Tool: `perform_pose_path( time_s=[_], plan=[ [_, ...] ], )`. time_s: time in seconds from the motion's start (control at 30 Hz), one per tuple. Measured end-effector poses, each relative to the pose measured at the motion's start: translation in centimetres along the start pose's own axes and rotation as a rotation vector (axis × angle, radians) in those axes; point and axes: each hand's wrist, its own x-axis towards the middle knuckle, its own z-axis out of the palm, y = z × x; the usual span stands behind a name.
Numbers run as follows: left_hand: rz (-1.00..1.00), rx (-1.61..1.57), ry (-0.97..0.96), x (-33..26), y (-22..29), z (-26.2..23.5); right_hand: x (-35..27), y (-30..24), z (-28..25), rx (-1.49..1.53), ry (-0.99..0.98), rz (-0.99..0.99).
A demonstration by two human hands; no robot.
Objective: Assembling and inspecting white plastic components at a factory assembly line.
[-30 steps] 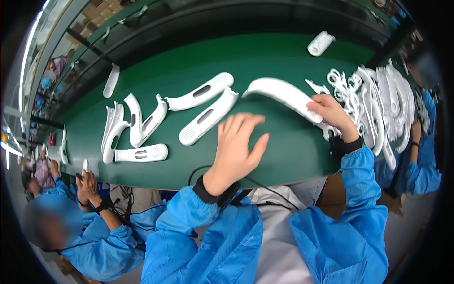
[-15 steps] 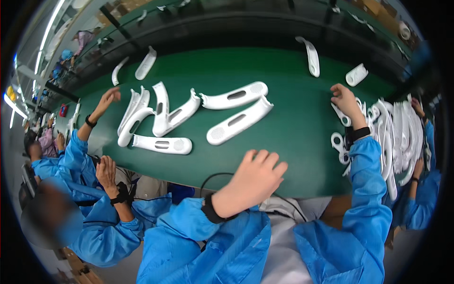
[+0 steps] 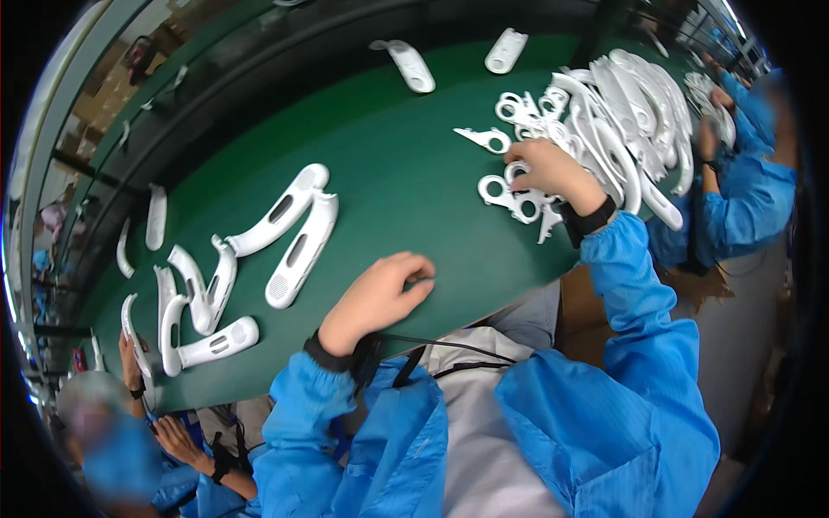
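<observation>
My right hand (image 3: 557,175) reaches over the near edge of a cluster of small white plastic ring-shaped parts. Its thumb and fingers are apart, at a white ring part (image 3: 516,170); whether they touch it I cannot tell. A double-ring piece (image 3: 495,190) lies just left of that hand, and a ring with a pointed tail (image 3: 493,141) lies beyond the fingertips. My left hand (image 3: 380,298) hovers near the table's front edge with loosely bent fingers, thumb apart, and nothing visible in it. Left of it lies a long white curved shell (image 3: 302,250) with an oval slot.
A heap of long white shells (image 3: 639,108) is piled at the right on the green table (image 3: 397,173). More slotted shells (image 3: 216,341) lie at the left; two white pieces lie at the back. A co-worker's hand (image 3: 129,358) holds a white shell at the left; another co-worker sits at the right.
The view has turned to the right. My right hand has come down onto the ring parts. My left hand has lowered toward the table, its fingers more bent. The left co-worker now holds a shell.
</observation>
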Motion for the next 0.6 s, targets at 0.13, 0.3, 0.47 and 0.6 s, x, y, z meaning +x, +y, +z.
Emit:
perform_pose_path(
  time_s=[0.13,0.3,0.47,0.6],
  plan=[
    [-0.116,-0.426,0.091,4.2,-4.2,0.2,0.3,-0.8,-1.0,0.119,-0.007,0.201],
    [-0.212,-0.426,0.257,6.0,-6.5,0.3,2.1,-2.3,-2.1,0.247,0.258,0.055],
    [-0.079,-0.284,0.440,5.5,-6.5,1.0,6.1,-7.0,-0.5,0.887,0.197,0.057],
    [0.026,-0.357,0.499,6.0,-5.9,1.7,9.7,-8.1,4.8,1.421,0.002,0.084]
  ],
)
